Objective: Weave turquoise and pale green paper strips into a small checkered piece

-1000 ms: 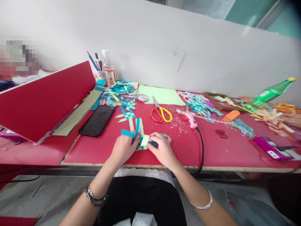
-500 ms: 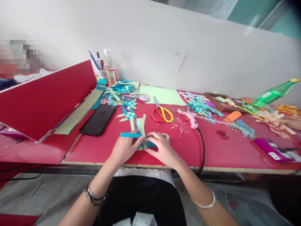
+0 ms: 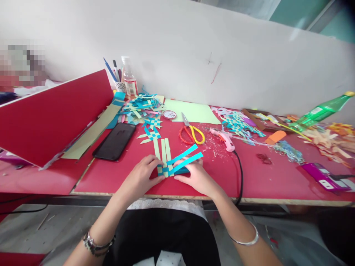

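Observation:
Between my hands a small piece of woven paper strips [image 3: 165, 170], pale green crossed with blue, lies on the red table top. Several pale green ends point away from me, and two blue strips [image 3: 186, 163] slant up to the right. My left hand [image 3: 142, 174] grips the weave's left edge, thumb at the near side and fingers at the far side. At the right edge, my right hand [image 3: 196, 177] holds the weave, its fingers partly behind the blue strips. A finished-looking woven piece [image 3: 152, 135] lies just beyond.
Scissors [image 3: 191, 133] and a pink glue gun [image 3: 223, 139] with a black cord lie beyond my hands. A black phone [image 3: 115, 142] is at left, near a propped red board [image 3: 61, 114]. A green bottle [image 3: 318, 113] leans at right; a purple power strip [image 3: 323, 176] sits near the edge.
The blue strip that pointed left by my left hand now slants right with another blue strip. My left hand has moved slightly left, onto the weave's left edge.

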### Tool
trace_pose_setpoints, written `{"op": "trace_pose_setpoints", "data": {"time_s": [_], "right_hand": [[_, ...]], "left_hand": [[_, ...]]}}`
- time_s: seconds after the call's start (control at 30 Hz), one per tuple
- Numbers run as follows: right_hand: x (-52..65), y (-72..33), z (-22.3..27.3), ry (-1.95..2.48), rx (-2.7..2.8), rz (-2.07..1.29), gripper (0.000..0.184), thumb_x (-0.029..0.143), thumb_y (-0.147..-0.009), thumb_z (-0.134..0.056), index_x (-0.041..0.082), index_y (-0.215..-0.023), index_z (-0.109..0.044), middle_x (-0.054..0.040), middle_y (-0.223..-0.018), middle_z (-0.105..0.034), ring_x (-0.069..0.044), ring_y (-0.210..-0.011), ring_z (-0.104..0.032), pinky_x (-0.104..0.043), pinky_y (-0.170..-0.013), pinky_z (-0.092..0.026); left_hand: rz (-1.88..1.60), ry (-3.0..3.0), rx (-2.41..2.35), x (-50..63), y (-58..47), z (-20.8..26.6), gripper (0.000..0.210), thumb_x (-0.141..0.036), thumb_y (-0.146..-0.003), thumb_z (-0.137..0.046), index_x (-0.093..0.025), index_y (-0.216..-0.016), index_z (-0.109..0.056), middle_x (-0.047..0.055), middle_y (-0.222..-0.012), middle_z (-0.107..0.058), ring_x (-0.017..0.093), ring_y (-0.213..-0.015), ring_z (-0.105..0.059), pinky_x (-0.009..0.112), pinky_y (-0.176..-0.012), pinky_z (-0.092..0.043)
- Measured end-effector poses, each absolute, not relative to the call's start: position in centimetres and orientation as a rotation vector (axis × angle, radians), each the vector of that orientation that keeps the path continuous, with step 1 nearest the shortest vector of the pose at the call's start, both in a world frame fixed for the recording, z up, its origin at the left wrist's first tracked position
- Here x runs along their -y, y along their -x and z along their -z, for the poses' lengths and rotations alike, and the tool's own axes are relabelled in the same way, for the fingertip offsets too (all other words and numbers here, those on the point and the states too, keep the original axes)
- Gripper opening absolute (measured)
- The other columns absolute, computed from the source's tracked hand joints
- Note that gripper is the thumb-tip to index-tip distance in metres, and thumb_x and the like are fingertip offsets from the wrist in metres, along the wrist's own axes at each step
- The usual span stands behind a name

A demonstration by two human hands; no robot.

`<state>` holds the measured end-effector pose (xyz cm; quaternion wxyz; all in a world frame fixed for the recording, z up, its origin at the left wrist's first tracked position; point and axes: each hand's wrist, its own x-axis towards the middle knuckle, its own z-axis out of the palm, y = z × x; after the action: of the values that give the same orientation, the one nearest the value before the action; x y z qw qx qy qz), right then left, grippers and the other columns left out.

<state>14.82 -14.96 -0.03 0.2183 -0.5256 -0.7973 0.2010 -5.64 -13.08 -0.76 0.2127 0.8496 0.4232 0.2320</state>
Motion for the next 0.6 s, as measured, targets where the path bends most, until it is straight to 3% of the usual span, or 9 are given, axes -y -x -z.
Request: {"op": "trace_pose_setpoints", "data": {"time_s": [0.3,0.43,0.5,0.6], "right_hand": [[14.7,-14.4,-0.3,1.372,2.268,-0.55,0.013,0.033,-0.076,-0.052,0.028,-0.086,-0.059,0.0024,-0.093,-0.062,-0.019,-0.096,-0.051,-0.043,-0.092,-0.024],[14.5,-15.9,-0.2,1.422,1.959,-0.386,0.011,0.029,-0.077,-0.048,0.022,-0.081,-0.055,-0.0024,-0.085,-0.059,-0.018,-0.087,-0.053,-0.038,-0.085,-0.034],[14.6,-16.8,-0.7,1.417,1.687,-0.185,0.016,0.028,-0.077,-0.046,0.02,-0.09,-0.049,-0.0052,-0.09,-0.054,-0.019,-0.09,-0.051,-0.037,-0.082,-0.038],[15.0,-17.1,-1.9,1.371,1.664,0.02,0.033,0.031,-0.073,-0.051,0.022,-0.104,-0.043,-0.0087,-0.109,-0.046,-0.022,-0.106,-0.042,-0.04,-0.09,-0.033]], "left_hand": [[-0.637,-2.342,-1.222,12.8,5.2,0.9,0.03,-0.037,-0.075,-0.051,-0.018,-0.098,-0.053,0.006,-0.094,-0.05,0.017,-0.084,-0.052,0.029,-0.074,-0.044],[-0.629,-2.337,-1.198,12.8,5.6,0.9,0.035,-0.039,-0.073,-0.053,-0.018,-0.101,-0.052,0.006,-0.098,-0.049,0.018,-0.087,-0.052,0.03,-0.077,-0.044],[-0.6,-2.34,-1.156,12.7,5.9,0.8,0.037,-0.038,-0.073,-0.054,-0.02,-0.105,-0.051,0.006,-0.102,-0.048,0.018,-0.091,-0.051,0.03,-0.08,-0.044],[-0.565,-2.349,-1.106,12.4,6.3,0.7,0.037,-0.037,-0.074,-0.052,-0.022,-0.108,-0.049,0.006,-0.104,-0.048,0.018,-0.093,-0.052,0.03,-0.081,-0.044]]}}
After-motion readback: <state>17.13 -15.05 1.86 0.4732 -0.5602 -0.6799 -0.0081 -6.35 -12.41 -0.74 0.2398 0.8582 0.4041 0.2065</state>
